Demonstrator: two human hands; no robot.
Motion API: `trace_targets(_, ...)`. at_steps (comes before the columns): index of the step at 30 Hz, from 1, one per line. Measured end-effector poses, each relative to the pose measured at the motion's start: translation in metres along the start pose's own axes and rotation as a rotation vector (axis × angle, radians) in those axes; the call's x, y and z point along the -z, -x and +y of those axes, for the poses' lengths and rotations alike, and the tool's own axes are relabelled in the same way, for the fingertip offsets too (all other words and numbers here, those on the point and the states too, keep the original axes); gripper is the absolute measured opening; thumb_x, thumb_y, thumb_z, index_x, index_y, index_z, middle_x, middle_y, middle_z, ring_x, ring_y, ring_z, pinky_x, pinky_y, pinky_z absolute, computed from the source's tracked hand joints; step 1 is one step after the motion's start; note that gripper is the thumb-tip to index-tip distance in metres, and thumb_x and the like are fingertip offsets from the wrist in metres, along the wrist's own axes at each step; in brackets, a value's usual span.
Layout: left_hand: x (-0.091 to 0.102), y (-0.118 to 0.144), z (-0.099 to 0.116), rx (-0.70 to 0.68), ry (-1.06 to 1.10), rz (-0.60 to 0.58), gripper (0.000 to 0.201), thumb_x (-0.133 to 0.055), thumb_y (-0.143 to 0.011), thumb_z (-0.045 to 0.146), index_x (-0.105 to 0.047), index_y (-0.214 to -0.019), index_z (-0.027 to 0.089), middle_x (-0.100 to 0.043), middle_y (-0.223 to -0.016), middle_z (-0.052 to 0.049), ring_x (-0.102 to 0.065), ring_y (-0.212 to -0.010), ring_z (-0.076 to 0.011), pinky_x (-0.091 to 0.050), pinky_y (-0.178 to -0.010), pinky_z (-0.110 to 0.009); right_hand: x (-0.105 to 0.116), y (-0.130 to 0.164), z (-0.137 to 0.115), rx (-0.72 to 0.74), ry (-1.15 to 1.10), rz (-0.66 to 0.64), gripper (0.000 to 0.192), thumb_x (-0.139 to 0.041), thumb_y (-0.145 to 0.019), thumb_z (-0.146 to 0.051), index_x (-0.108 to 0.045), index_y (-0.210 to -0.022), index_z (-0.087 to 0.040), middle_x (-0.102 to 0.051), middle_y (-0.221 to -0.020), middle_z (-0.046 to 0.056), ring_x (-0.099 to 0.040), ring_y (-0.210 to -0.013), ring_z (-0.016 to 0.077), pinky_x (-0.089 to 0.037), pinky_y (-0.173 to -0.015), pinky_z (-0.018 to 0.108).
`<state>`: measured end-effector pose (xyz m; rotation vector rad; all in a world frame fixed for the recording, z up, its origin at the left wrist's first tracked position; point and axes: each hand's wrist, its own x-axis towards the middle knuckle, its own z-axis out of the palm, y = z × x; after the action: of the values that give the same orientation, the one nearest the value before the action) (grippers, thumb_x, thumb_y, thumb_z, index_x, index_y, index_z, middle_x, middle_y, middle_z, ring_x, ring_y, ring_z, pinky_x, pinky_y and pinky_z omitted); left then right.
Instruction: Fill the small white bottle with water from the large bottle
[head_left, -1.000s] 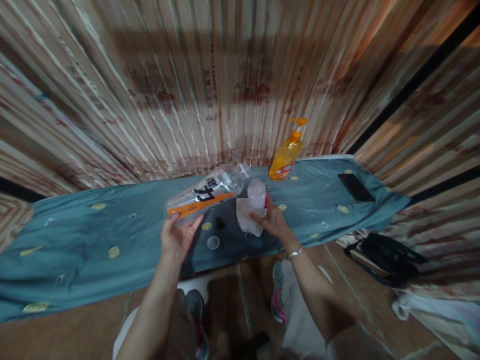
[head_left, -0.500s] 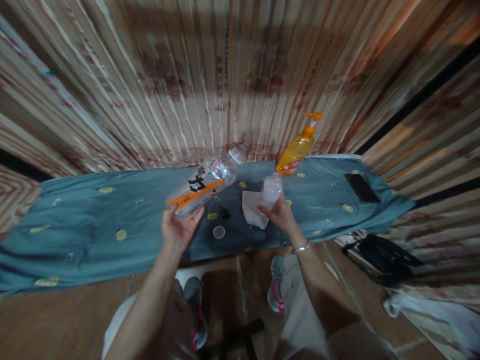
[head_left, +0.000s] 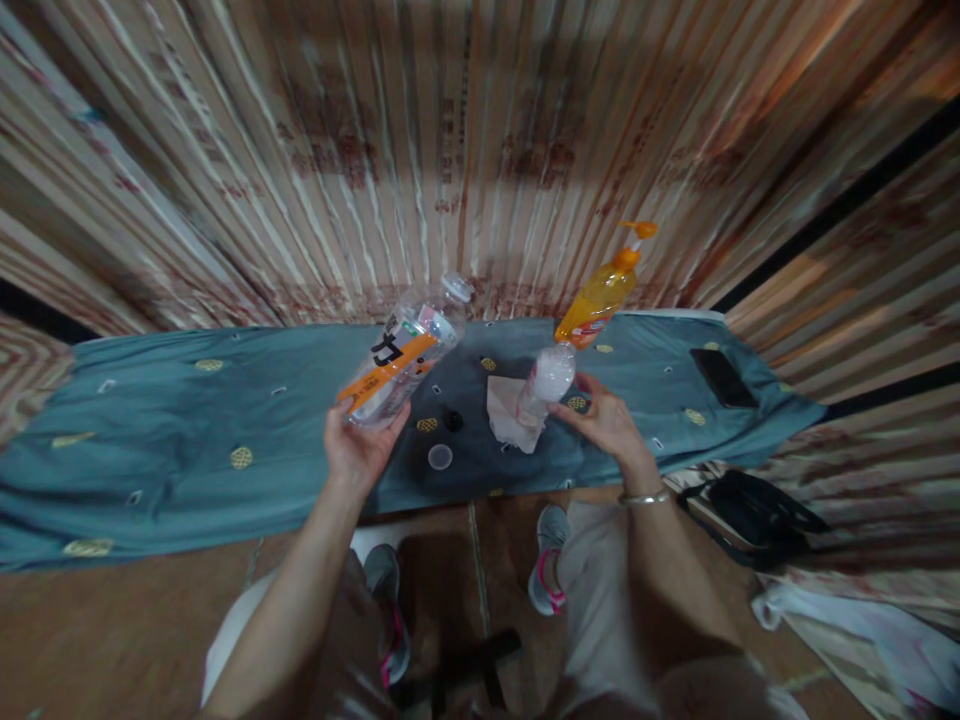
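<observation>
My left hand (head_left: 360, 440) is wrapped round the lower part of a large clear plastic bottle (head_left: 401, 360) with an orange and white label. That bottle tilts, its neck pointing up and to the right. A small clear bottle (head_left: 551, 380) with frothy, whitish contents stands on a pale tissue (head_left: 506, 405). At its right side is my right hand (head_left: 607, 420), thumb and fingers apart. The fingertips are very close to the bottle; whether they still touch it I cannot tell. Between the two bottles lie a small round clear lid (head_left: 440, 457) and a small black cap (head_left: 452, 421).
An orange pump bottle (head_left: 600, 300) stands behind the small bottle. A black phone (head_left: 724, 378) lies at the right of the table, which has a teal patterned cloth (head_left: 180, 400). Behind it hangs a striped curtain (head_left: 405, 150). A dark bag (head_left: 754, 510) lies at lower right.
My right hand has loosened from the small bottle and shifted to the right, its fingers spreading. My left hand has tipped the large bottle slightly more upright.
</observation>
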<state>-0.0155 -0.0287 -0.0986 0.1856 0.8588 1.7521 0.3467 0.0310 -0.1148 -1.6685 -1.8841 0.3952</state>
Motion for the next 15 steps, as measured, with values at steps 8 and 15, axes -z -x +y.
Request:
trace_targets(8, -0.006, 0.000, -0.005, -0.003, 0.023, 0.037, 0.045, -0.074, -0.067, 0.037, -0.072, -0.109, 0.021, -0.080, -0.112, -0.010, -0.075, -0.114, -0.0300, -0.066, -0.089, -0.042, 0.027, 0.026, -0.058, 0.154, -0.050, -0.357, 0.020, -0.071, -0.095, -0.043, -0.078, -0.096, -0.024, -0.083, -0.090, 0.004, -0.078, -0.079, 0.0235, -0.056, -0.072, 0.033)
trace_targets(15, 0.002, -0.003, -0.012, 0.021, 0.016, -0.010, 0.044, -0.071, -0.071, 0.040, -0.073, -0.111, 0.022, -0.081, -0.113, -0.010, -0.076, -0.114, -0.0303, -0.064, -0.092, -0.042, -0.092, 0.052, -0.123, 0.339, -0.009, -0.498, 0.044, -0.078, -0.094, -0.030, -0.067, -0.134, -0.014, -0.078, -0.124, 0.019, -0.076, -0.117, 0.0346, -0.060, -0.098, 0.045)
